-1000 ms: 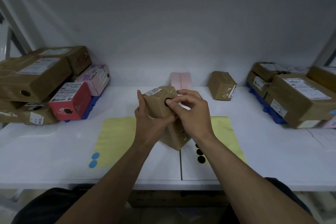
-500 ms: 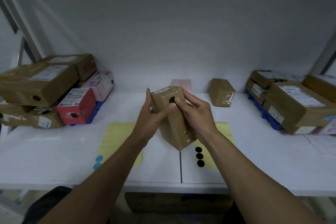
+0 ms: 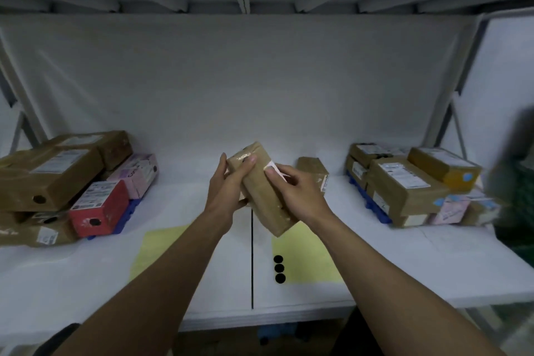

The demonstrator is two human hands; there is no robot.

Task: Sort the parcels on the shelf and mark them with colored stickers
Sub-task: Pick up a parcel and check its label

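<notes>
The brown parcel looks light, stiff and a bit slippery, so hold its two long sides. It is up over the middle of the shelf, top tipped to 11 o'clock. The left hand wraps it from 9 o'clock, and the right hand grips from 3 o'clock.

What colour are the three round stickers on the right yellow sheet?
The stickers are black; head view.
</notes>
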